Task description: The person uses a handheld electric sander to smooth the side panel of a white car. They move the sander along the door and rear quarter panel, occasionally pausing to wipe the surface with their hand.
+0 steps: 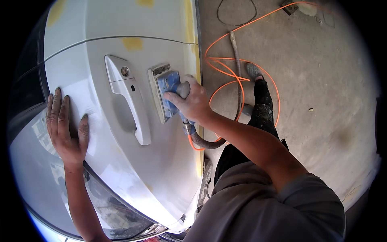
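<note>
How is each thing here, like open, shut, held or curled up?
Left hand: open, resting on the car.
Right hand: closed around the sander.
Sander: held up to the car door; can't tell if it's running.
Car door: looks shut.
Door handle: not being pulled.
Grey hose: joined to the sander.
Orange hose: looped, mostly on the floor.

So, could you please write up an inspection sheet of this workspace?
Surface: silver car door, yellow patch near its seam.
Job's things: blue sander with rectangular pad, beside the door handle.
Clutter: small scrap on the concrete floor.
Hands: right hand grips the sander; left hand spread on the car.
Cables: slim orange hose looped across the floor; grey ribbed hose leads to the sander.
Surroundings: concrete floor alongside the car.
</note>
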Demonstrator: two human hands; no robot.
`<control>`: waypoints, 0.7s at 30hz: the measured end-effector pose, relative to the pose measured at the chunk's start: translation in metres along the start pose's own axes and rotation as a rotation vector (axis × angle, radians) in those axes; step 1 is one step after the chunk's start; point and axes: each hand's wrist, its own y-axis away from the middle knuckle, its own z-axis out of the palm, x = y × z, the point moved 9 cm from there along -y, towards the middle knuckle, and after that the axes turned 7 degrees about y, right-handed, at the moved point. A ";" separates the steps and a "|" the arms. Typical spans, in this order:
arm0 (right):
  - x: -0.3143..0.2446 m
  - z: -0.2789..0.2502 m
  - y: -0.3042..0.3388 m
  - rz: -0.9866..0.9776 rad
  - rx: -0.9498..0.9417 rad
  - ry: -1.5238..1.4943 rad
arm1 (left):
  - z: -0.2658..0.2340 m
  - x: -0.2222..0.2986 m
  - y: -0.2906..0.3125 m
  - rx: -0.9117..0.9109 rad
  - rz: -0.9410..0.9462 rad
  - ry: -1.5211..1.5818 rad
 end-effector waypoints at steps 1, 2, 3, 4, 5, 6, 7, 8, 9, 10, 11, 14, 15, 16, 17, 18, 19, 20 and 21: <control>0.006 -0.007 -0.026 0.102 -0.019 0.068 | 0.001 -0.001 -0.002 0.015 0.004 0.019; 0.007 -0.011 -0.053 0.085 -0.047 0.076 | -0.001 -0.001 -0.006 0.029 0.013 0.035; 0.006 -0.015 -0.068 0.115 -0.040 0.070 | 0.000 -0.003 -0.005 0.035 0.016 0.025; 0.004 -0.018 -0.075 0.146 -0.032 0.063 | 0.001 -0.004 -0.004 0.024 0.006 0.008; 0.001 -0.016 -0.067 0.109 -0.026 0.053 | 0.000 -0.004 -0.002 0.015 -0.003 -0.009; -0.003 -0.012 -0.050 0.073 -0.019 0.039 | -0.003 -0.003 -0.005 0.004 -0.009 -0.028; -0.006 -0.007 -0.028 0.037 -0.010 0.036 | -0.001 -0.003 -0.004 0.001 -0.002 -0.026; -0.014 0.000 0.001 -0.045 -0.017 0.040 | -0.001 -0.001 -0.004 -0.005 0.006 -0.027; -0.015 0.009 0.026 -0.009 -0.088 0.077 | -0.001 0.000 -0.005 -0.011 0.015 -0.027; -0.014 0.015 0.049 -0.061 -0.076 0.062 | -0.002 0.000 -0.007 -0.012 0.021 -0.030; -0.010 0.018 0.060 -0.075 -0.074 0.052 | -0.003 0.000 -0.005 -0.017 0.018 -0.035; 0.017 0.014 0.034 0.150 -0.148 -0.007 | -0.004 0.001 0.000 -0.007 0.017 -0.021; 0.035 0.005 0.013 0.171 -0.051 0.070 | -0.007 0.004 -0.006 0.005 0.029 -0.017; 0.035 -0.001 -0.006 0.221 -0.101 -0.003 | -0.005 0.002 -0.004 0.004 0.027 -0.016; 0.041 -0.003 -0.021 0.225 -0.090 -0.024 | -0.006 0.003 -0.008 0.007 0.034 -0.019; 0.039 -0.003 -0.028 0.235 -0.091 -0.043 | -0.006 0.003 -0.007 0.002 0.033 -0.022; 0.032 -0.003 -0.024 0.201 -0.082 -0.023 | -0.005 0.003 -0.007 0.004 0.033 -0.019; 0.023 -0.003 -0.011 0.168 -0.073 -0.003 | -0.005 0.003 -0.007 0.007 0.033 -0.017; 0.010 -0.001 0.006 0.139 -0.066 0.019 | -0.004 0.003 -0.005 0.005 0.031 -0.011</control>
